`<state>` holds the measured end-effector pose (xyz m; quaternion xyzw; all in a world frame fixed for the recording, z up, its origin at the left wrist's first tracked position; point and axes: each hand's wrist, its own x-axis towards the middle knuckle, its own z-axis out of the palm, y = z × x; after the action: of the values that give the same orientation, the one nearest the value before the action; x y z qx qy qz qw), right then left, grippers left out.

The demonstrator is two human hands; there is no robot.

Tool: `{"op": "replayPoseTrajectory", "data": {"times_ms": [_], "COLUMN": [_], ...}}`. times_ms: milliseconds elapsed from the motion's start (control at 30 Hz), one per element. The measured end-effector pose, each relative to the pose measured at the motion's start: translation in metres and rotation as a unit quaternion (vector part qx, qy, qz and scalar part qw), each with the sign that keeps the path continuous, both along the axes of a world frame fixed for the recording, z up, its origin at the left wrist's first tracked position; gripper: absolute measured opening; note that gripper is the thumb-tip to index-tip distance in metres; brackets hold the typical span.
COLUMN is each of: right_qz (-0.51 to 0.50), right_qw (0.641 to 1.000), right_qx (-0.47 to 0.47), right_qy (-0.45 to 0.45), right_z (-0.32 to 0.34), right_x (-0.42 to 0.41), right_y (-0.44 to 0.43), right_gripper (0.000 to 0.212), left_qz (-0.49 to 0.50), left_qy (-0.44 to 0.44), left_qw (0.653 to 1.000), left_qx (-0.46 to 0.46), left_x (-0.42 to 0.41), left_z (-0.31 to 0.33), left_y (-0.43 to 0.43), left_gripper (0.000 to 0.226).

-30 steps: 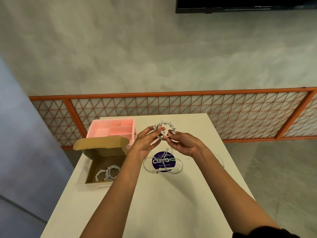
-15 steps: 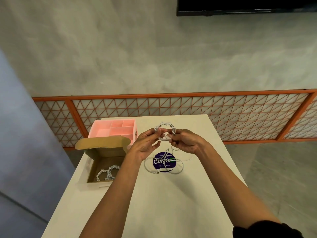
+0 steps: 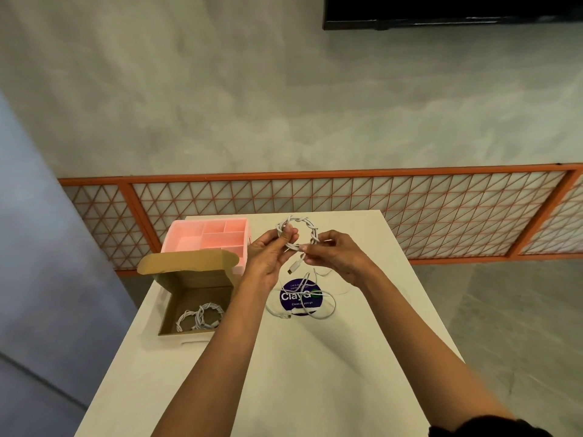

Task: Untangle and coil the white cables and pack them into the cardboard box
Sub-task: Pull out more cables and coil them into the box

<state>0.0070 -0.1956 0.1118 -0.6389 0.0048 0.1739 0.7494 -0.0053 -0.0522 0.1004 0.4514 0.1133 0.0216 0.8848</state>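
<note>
Both hands, left and right, pinch the coiled white cable; the loose plug end should tuck snugly under a wrap.

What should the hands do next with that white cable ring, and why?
Probably tuck the dangling plug end through the coiled white cable ring. The left hand and right hand pinch the ring, but that tail hangs loose below it.

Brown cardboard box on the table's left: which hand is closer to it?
Left. The left hand grips the white cable coil just right of the brown cardboard box; the right hand pinches the coil farther right.
</note>
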Motion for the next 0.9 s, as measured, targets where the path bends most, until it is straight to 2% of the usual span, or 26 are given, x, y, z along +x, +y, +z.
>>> {"op": "replayPoseTrajectory", "data": {"times_ms": [267, 433, 567, 700, 900], "right_qz": [-0.071, -0.059, -0.043, -0.039, -0.03], "right_qw": [0.996, 0.998, 0.999, 0.996, 0.971], "right_qx": [0.051, 0.014, -0.019, -0.075, -0.226], "right_qy": [0.033, 0.015, -0.009, -0.031, -0.071], "right_z": [0.001, 0.001, -0.001, -0.006, -0.013], "right_x": [0.003, 0.003, 0.002, 0.003, 0.007], "right_y": [0.002, 0.002, 0.0, 0.001, 0.004], "right_gripper": [0.047, 0.044, 0.04, 0.043, 0.036], "left_qz": [0.002, 0.002, -0.056, -0.098, -0.056], "left_qy": [-0.027, -0.021, -0.006, -0.002, 0.01], "left_qw": [1.0, 1.0, 0.991, 0.959, 0.933], "left_qx": [-0.007, 0.006, 0.123, 0.267, 0.356], "left_x": [-0.004, -0.002, 0.001, 0.005, 0.008], "left_z": [-0.003, -0.007, -0.008, -0.007, -0.015], "left_y": [-0.007, -0.006, -0.003, 0.005, 0.007], "left_gripper": [0.006, 0.005, 0.011, 0.019, 0.023]}}
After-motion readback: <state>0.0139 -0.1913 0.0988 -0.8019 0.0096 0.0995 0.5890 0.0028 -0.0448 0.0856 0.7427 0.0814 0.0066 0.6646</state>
